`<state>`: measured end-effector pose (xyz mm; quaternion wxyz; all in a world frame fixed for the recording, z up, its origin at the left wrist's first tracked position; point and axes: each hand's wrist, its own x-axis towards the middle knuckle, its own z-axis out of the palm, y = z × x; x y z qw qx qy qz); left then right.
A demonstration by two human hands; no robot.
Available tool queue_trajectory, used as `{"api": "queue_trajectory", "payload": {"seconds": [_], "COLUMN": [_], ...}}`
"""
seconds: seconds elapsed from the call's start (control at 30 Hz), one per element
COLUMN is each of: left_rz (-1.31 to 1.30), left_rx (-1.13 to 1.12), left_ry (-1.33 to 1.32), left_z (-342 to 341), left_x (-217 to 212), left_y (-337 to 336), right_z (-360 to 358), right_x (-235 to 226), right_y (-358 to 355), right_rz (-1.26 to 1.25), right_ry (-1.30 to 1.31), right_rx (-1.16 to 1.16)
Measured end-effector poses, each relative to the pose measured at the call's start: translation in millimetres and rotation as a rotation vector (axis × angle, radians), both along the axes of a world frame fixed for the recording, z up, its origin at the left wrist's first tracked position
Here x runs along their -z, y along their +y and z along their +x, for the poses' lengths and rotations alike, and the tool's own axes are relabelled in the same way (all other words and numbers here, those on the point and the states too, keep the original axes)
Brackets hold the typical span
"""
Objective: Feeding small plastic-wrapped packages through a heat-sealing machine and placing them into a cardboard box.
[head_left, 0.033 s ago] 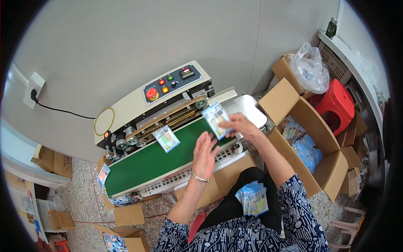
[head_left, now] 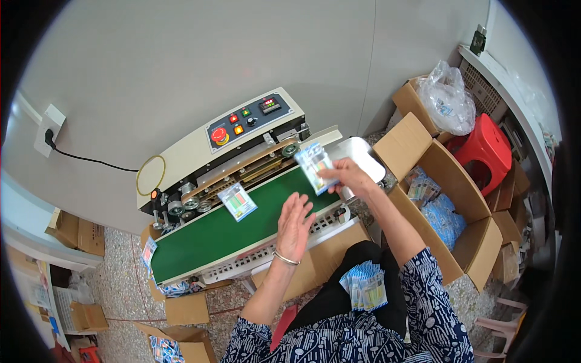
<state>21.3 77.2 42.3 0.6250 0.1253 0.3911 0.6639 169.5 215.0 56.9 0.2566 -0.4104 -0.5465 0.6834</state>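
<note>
My right hand (head_left: 350, 176) pinches a flat blue-and-white plastic packet (head_left: 315, 169) by its right side, above the right end of the green conveyor belt (head_left: 187, 245). The packet's upper edge is close to the intake of the sealing machine (head_left: 242, 136). Nothing is in my left hand (head_left: 294, 225), whose fingers are stretched out over the belt's front edge, just below the held packet. Another such packet (head_left: 237, 202) lies on the belt, its top edge at the rollers. A fanned stack of packets (head_left: 365, 287) rests on my lap.
At the right stands an open carton (head_left: 451, 175) with bagged packets inside. Behind it are a red stool (head_left: 484, 148) and a clear plastic bag (head_left: 446, 100). One packet (head_left: 148, 250) hangs at the belt's left end, above cartons. A black cable (head_left: 91, 158) runs to the machine.
The packet on the belt has shifted slightly left. My right hand and its packet have moved a little up and to the right. My left hand is nearly still.
</note>
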Motion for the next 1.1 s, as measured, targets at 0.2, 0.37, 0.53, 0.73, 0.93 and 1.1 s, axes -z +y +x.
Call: {"api": "queue_trajectory", "payload": {"seconds": [0.2, 0.37, 0.53, 0.73, 0.93, 1.1], "left_rz": [-0.049, -0.080, -0.077, -0.120, 0.035, 0.329], "left_rx": [0.174, 0.209, 0.266, 0.400, 0.590, 0.552], "left_ry": [0.016, 0.012, 0.030, 0.155, 0.462, 0.959], "left_z": [7, 9, 25, 61, 89, 136], "left_x": [20, 17, 19, 58, 123, 122], "left_y": [-39, -57, -64, -54, -68, -104], "right_z": [-4, -22, -49, -42, 85, 188], "right_x": [13, 6, 27, 64, 50, 48], "right_y": [43, 37, 27, 22, -16, -109], "right_rz": [-0.023, -0.079, 0.115, 1.191, 0.754, 0.462], "right_ry": [-0.066, -0.072, -0.105, -0.638, -0.448, -0.432], "right_rx": [0.098, 0.074, -0.036, 0.294, 0.083, 0.133]}}
